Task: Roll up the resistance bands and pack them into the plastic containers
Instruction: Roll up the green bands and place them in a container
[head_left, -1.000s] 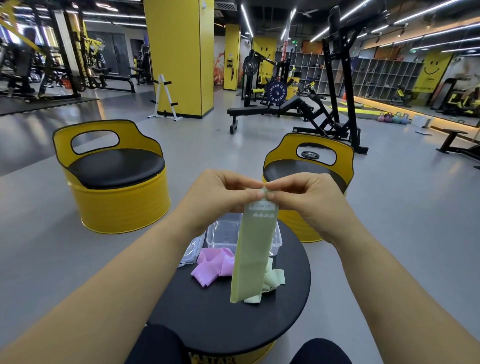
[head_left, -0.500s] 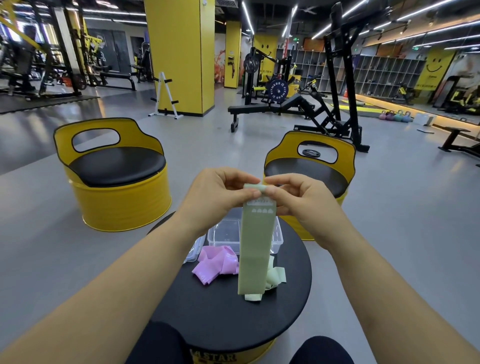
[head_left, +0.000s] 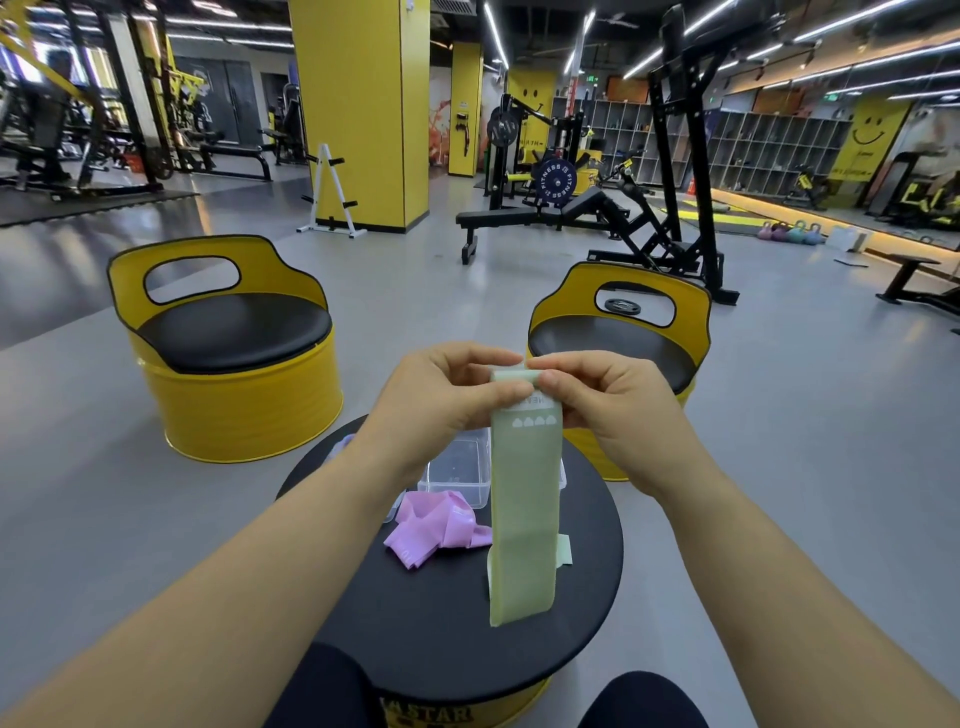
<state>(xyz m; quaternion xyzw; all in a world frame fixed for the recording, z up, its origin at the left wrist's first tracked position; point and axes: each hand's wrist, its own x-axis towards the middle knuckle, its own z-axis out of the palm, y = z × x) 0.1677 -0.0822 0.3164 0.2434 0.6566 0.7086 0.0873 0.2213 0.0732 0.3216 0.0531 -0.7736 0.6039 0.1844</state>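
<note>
– Gripping what?
– Left hand (head_left: 441, 389) and right hand (head_left: 613, 410) both pinch the green band (head_left: 524, 499) by its top edge at frame centre; the rest hangs over the round table (head_left: 415, 623). Advice: roll the first turn tight, edges square.
– Counts?
– Bands, three: also pink band (head_left: 436, 525) and pale band (head_left: 565, 548), lying below centre. One clear container (head_left: 457, 467) is certain.

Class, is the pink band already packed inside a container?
No, the pink band lies loose on the black table beside the clear container.
</note>
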